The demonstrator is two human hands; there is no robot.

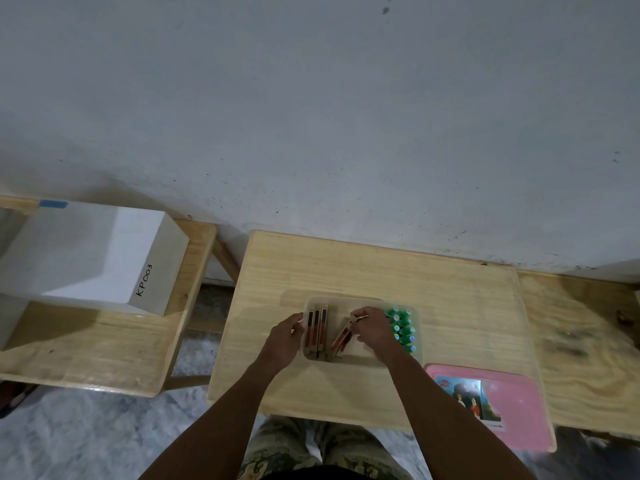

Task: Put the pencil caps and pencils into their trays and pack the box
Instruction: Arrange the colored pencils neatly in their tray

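A translucent tray (346,360) sits mid-table. Along its left side lie several red pencils (317,329), side by side. My left hand (285,337) grips the tray's left wall. My right hand (372,329) is over the tray's middle, fingers closed on a small bundle of red pencils (341,339) that slants down to the left. Several green pencil caps (403,329) stand in rows in the tray's right section, just beyond my right hand. A pink box lid (509,410) with a picture label lies at the table's front right.
The wooden table (363,271) stands against a grey wall. A white box (93,254) marked KP003 sits on a bench to the left. Another wooden surface (588,334) adjoins on the right. My knees show below the front edge.
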